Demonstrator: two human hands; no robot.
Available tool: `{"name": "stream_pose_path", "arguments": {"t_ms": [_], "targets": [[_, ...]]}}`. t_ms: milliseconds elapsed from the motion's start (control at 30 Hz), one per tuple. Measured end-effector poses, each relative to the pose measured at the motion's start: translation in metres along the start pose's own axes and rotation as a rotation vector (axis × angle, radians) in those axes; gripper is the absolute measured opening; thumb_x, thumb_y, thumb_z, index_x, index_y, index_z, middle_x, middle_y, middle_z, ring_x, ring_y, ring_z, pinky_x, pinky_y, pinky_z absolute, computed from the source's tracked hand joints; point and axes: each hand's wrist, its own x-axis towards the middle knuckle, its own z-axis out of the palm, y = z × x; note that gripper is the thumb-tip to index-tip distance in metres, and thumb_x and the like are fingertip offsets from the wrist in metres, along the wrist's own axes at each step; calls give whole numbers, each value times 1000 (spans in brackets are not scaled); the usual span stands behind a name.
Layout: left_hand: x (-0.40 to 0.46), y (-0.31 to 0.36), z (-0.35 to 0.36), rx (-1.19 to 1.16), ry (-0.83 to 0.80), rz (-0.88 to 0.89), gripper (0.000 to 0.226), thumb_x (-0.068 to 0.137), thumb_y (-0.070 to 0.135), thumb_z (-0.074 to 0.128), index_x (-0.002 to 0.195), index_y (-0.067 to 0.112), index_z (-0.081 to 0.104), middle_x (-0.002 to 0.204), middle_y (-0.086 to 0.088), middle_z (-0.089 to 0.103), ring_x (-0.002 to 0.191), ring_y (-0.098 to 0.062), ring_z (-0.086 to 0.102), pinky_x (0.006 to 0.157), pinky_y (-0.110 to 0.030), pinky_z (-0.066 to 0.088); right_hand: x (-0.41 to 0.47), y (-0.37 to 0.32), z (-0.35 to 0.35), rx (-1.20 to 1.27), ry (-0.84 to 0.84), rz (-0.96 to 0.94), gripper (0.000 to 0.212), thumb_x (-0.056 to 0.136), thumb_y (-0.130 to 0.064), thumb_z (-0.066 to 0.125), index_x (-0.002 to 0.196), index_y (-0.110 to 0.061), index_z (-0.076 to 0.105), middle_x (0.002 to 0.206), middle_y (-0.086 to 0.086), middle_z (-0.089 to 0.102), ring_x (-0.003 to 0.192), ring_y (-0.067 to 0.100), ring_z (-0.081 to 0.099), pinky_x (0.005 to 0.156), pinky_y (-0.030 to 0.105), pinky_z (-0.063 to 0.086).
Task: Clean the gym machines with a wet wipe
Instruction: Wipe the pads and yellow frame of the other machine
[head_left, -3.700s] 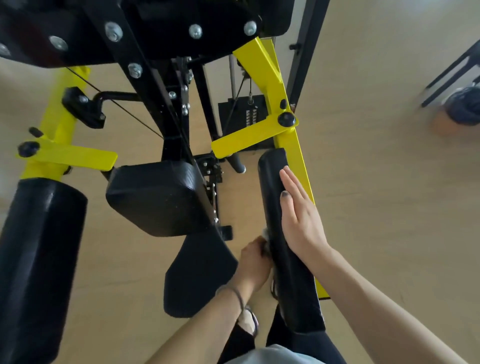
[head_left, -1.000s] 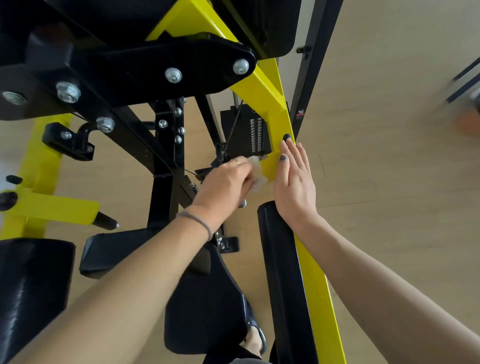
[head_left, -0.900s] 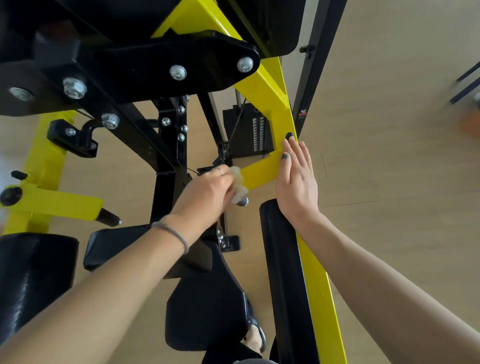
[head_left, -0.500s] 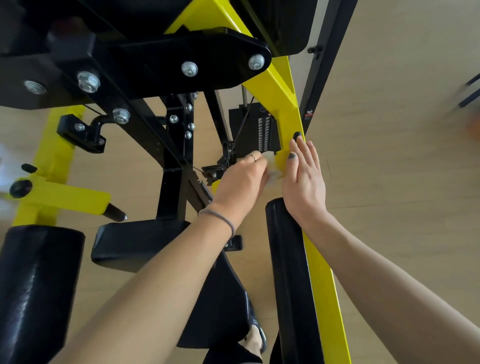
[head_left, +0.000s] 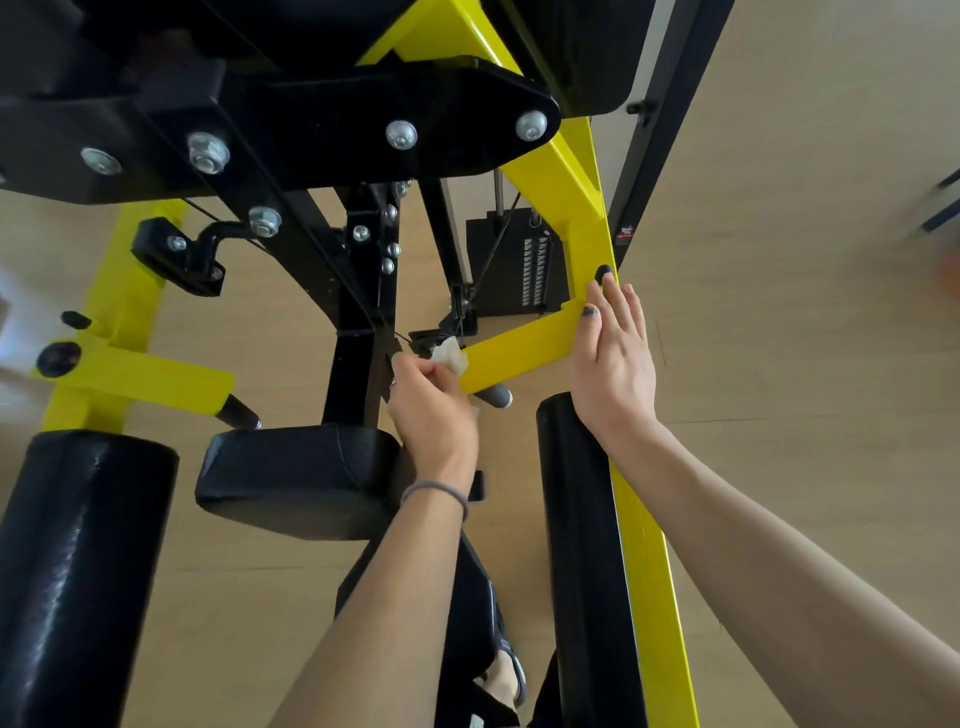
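Left hand curled around crumpled white wet wipe, pinching it against the left end of the short yellow steel crossbar on the black-and-yellow gym machine. Wipe bunched, poking out above the fingers, touching the bar's end edge. Grey hair tie on the left wrist.

Right hand flat, fingers straight and together, gripping nothing; pressed on the long yellow steel arm where the crossbar joins it. Fingertips just near of the black round plug in that arm. Heel of the hand at the far end of the long black padded roller, which runs alongside the yellow arm on its left.

Short grey rubber handle sticking out under the crossbar, just right of the left hand. Black rectangular vinyl pad left of the left forearm. Big black padded roller at near left. Black steel plate with silver bolts across the far top. Black weight stack beyond the crossbar. Light wood-look floor underneath.
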Motion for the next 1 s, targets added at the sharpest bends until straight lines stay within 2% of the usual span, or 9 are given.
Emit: {"name": "stream_pose_path", "arguments": {"t_ms": [133, 200, 333, 433, 567, 633, 800, 867, 1000], "targets": [[-4, -3, -1, -98, 25, -52, 8, 101, 14, 55, 97, 8, 52, 82, 4, 56, 72, -8, 57, 52, -12, 42, 1, -1, 0, -6, 0, -4, 50, 111, -34, 22, 155, -15, 37, 166, -1, 24, 156, 13, 7, 127, 34, 7], [-8, -6, 0, -203, 9, -117, 6, 102, 14, 54, 99, 9, 52, 83, 6, 54, 72, -4, 55, 54, -10, 44, 1, 0, 0, -12, -1, -5, 49, 111, -33, 23, 155, -15, 37, 166, -1, 24, 156, 13, 7, 127, 34, 7], [-9, -12, 8, -664, -48, -446, 10, 102, 13, 49, 100, 20, 55, 101, -2, 62, 92, -19, 60, 76, -28, 47, 2, 1, 1, -4, 7, 5, 50, 111, -35, 23, 156, -17, 36, 166, -3, 23, 156, 12, 7, 127, 33, 7], [-8, -18, 13, -871, -129, -667, 21, 101, 9, 43, 104, 22, 59, 95, -2, 64, 86, -21, 59, 72, -31, 45, 1, 1, 1, 1, 9, 5, 50, 111, -35, 23, 156, -17, 36, 166, -4, 23, 155, 11, 7, 127, 33, 8], [-10, -26, 24, -802, -136, -555, 14, 99, 15, 58, 113, 17, 60, 93, -6, 68, 90, -21, 63, 74, -31, 50, 1, 2, 1, -7, 8, 5, 50, 111, -34, 23, 156, -18, 36, 166, -5, 24, 155, 10, 7, 127, 29, 6], [-11, -24, 26, -754, -169, -461, 15, 97, 18, 64, 112, 17, 59, 80, 3, 72, 82, -10, 67, 71, -25, 53, 2, 3, 2, -9, 7, 4, 49, 111, -33, 24, 156, -18, 36, 166, -5, 24, 155, 10, 7, 126, 27, 5], [-14, -28, 30, -705, -189, -343, 14, 101, 24, 59, 114, 18, 58, 70, 14, 68, 73, -6, 62, 76, -31, 47, 2, 3, 3, 3, 32, 9, 51, 110, -35, 23, 155, -18, 39, 165, -5, 26, 155, 10, 10, 126, 28, 9], [-17, -32, 31, -702, -189, -335, 16, 101, 23, 59, 116, 20, 57, 82, 14, 70, 81, -7, 64, 73, -27, 50, 2, 2, 2, 8, 31, 5, 52, 109, -35, 22, 154, -17, 40, 165, -4, 27, 155, 11, 10, 127, 30, 10], [-15, -32, 29, -721, -168, -348, 23, 102, 10, 55, 125, 12, 57, 110, -3, 69, 82, -8, 71, 72, -19, 55, 2, 1, 1, 15, 28, -5, 54, 107, -35, 22, 154, -15, 41, 165, -2, 27, 155, 12, 11, 127, 31, 10]]}}
